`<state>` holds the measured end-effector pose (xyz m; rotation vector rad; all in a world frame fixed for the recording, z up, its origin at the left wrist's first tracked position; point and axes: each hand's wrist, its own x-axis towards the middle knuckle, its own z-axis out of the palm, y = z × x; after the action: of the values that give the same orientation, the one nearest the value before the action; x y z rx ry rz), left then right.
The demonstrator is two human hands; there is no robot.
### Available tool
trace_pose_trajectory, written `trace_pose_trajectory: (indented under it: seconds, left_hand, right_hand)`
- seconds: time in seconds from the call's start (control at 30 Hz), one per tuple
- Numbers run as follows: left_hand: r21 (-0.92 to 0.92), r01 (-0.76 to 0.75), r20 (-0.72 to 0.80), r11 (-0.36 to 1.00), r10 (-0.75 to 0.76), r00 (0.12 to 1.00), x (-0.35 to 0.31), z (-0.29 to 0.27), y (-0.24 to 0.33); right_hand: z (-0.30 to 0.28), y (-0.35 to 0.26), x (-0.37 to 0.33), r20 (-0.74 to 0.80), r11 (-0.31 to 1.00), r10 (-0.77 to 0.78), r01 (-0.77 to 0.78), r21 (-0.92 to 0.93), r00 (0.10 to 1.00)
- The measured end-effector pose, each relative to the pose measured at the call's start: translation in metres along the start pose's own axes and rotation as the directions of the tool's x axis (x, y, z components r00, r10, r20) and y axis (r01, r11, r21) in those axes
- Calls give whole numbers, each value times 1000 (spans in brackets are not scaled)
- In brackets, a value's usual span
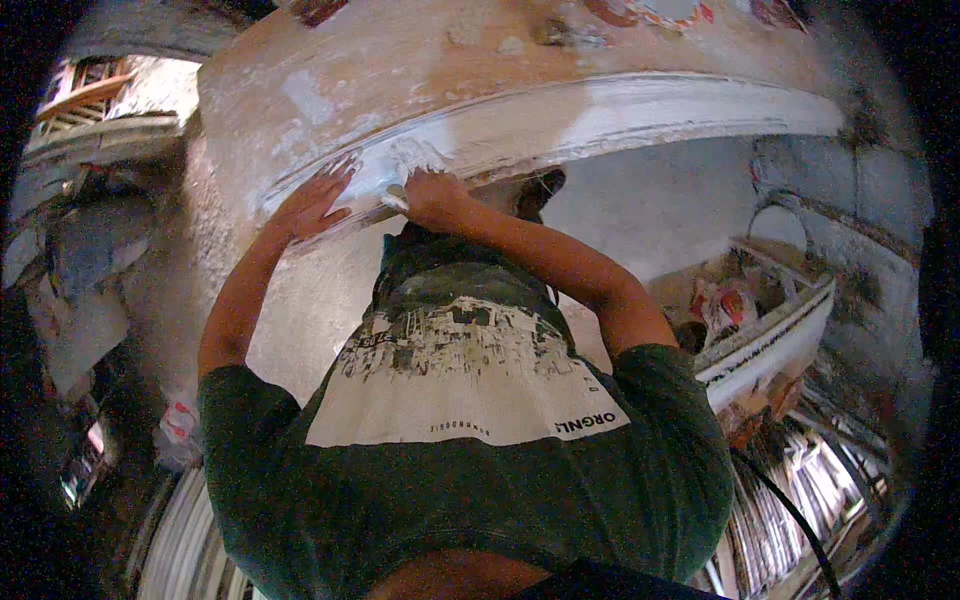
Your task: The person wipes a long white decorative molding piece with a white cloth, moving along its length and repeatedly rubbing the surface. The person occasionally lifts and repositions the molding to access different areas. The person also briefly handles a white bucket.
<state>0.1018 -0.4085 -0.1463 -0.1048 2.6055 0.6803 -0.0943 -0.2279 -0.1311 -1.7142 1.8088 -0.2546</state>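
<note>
A long white moulding, seemingly plaster (690, 108), lies along the near edge of a worn tan worktop (390, 75). My left hand (318, 200) rests on the moulding's left part, fingers stretched and spread, their tips coated white. Just right of it, my right hand (432, 198) bends over the same strip with its fingers closed. White, wet-looking material (412, 155) shows at those fingers; whether it is a cloth or a lump of paste I cannot tell. The surface between both hands looks wet and shiny.
At the right stands a whitish open trough or box (770, 335) with a red and white packet (728, 305) inside. Long pale strips (785, 500) are stacked at the lower right, and more (185, 535) at the lower left. A black cable (795, 510) hangs beside my right side.
</note>
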Motion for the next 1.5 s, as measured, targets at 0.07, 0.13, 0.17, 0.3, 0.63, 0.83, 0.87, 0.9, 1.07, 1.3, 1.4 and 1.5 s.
trace_pose_trajectory:
  seconds: [0.07, 0.13, 0.17, 0.3, 0.63, 0.83, 0.87, 0.9, 1.07, 1.3, 1.4, 1.5]
  left_hand:
    - [-3, -35, -39, 999, 35, 999, 23, 8, -1]
    - [-9, -92, -59, 996, 91, 994, 44, 6, -1]
    - [-17, -134, -62, 991, 133, 989, 58, 1, 3]
    - [3, -211, -86, 978, 210, 974, 104, -20, 24]
    - [-59, -282, -256, 958, 259, 931, 347, -66, 145]
    - [-99, -283, -231, 954, 255, 939, 421, -98, 180]
    - [-60, -267, -205, 962, 249, 946, 421, -101, 181]
    - [-16, -249, -186, 968, 242, 952, 421, -103, 175]
    - [-8, -227, -214, 974, 220, 952, 437, -95, 187]
    - [21, -328, -317, 944, 318, 894, 514, -142, 239]
    - [17, -361, -433, 933, 332, 838, 584, -148, 271]
    - [-82, -426, -486, 901, 338, 806, 646, -167, 323]
  right_hand:
    - [8, 22, -2, -33, 996, 70, -71, -54, 997]
    - [19, 40, 4, -117, 952, 301, -305, -23, 947]
    - [21, 51, 8, -159, 909, 413, -417, 5, 897]
    - [-24, 87, 16, -248, 816, 546, -575, -61, 800]
    - [-182, 350, -72, -258, 560, 809, -826, 65, 528]
    - [-203, 416, -118, -561, 729, 517, -676, -107, 646]
    - [-210, 391, -103, -513, 600, 716, -793, 105, 473]
    - [-225, 362, -100, -341, 667, 731, -724, 177, 591]
    - [-208, 332, -89, -122, 646, 757, -707, 287, 642]
    - [-279, 472, -130, -340, 511, 840, -829, 227, 424]
    - [-332, 532, -164, -376, 585, 770, -805, 97, 515]
    - [-329, 635, -215, -457, 606, 626, -763, -224, 631]
